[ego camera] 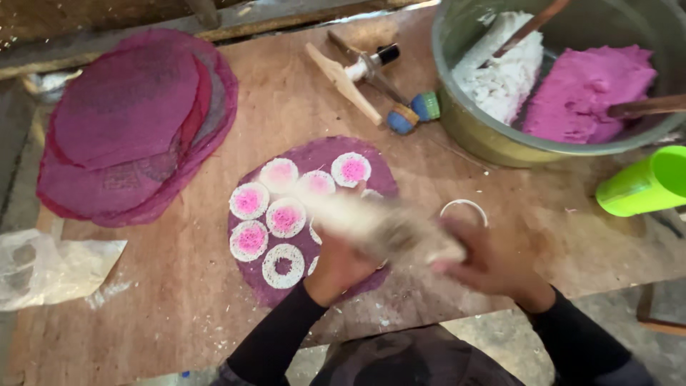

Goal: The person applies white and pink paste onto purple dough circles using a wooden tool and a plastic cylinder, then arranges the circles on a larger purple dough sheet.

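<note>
A: Wooden desk (179, 300), purple sheet (314, 214) mid-way, white-pink rings on it. Both hands — left hand (343, 261), right hand (493, 261) — clamped on blurred roller (382, 227).

B: Rolling step, I'd say. Next: even pressure, keep rings put.

Your two arms enter the frame from six o'clock, each covered in a close-fitting black long sleeve that ends at the wrist. Your left hand (341, 263) and right hand (493, 261) are bare: no gloves, rings or watch can be made out, though both are motion-blurred. The left sleeve (275, 336) shows soft creases along the forearm; the right sleeve (582, 339) runs off toward five o'clock. Between them, at six o'clock, lies dark clothing (407, 361) with a faint mottled pattern.
</note>
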